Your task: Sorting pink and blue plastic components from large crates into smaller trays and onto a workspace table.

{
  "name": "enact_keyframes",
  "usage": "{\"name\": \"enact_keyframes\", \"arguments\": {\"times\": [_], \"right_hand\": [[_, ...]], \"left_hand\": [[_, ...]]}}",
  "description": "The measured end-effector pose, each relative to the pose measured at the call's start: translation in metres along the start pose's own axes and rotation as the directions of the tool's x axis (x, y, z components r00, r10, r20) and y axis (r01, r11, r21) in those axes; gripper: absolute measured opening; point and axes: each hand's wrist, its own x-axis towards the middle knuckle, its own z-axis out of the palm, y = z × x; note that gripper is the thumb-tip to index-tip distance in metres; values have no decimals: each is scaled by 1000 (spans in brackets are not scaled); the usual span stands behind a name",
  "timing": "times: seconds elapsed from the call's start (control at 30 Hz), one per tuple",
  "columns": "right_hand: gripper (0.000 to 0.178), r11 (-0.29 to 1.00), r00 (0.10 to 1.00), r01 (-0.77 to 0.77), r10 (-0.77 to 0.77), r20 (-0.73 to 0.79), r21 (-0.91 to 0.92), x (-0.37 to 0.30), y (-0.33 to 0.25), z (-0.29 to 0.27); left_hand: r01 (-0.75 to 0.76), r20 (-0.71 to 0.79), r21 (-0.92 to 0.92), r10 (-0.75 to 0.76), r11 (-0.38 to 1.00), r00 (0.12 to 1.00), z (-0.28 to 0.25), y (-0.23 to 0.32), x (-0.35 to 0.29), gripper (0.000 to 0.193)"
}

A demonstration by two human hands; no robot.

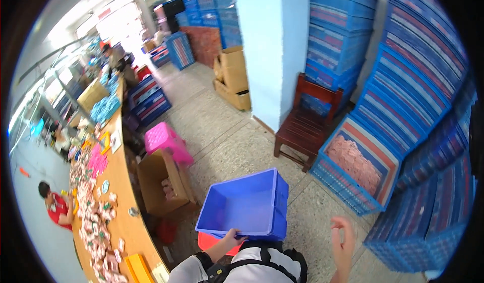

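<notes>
- A blue, rectangular, hard-plastic bin (281, 207) sits in front of the wearer, above a red plastic object (205, 241).
- The left hand (233, 239) is clamped on its near rim; the right hand (342, 240) hangs clear, fingers loosely curled around nothing.
- Likely light, stiff and sturdy, with slick walls; opposite rims should offer the surest hold.
- Its mouth faces up, long axis running roughly left to right.

blue rectangular bin (242, 207), open-topped, held at near rim
</notes>
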Motion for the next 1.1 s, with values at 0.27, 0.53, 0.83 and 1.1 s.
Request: {"name": "enact_keyframes", "arguments": {"times": [0.27, 0.53, 0.83, 1.1], "right_hand": [[34, 844, 622, -210, 505, 598, -494, -19, 219, -16], [46, 846, 653, 180, 280, 704, -503, 134, 262, -7], [46, 860, 553, 319, 172, 815, -399, 209, 266, 29], [46, 912, 304, 220, 273, 913, -346, 211, 265, 92]], "left_hand": [[-105, -34, -266, 99, 958, 995, -19, -30, 36, 34], [-224, -135, -590, 178, 776, 975, 21, -55, 22, 32], [-230, 32, -654, 330, 721, 943, 16, -74, -16, 40], [-358, -204, -756, 322, 548, 925, 33, -47, -21, 42]]}}
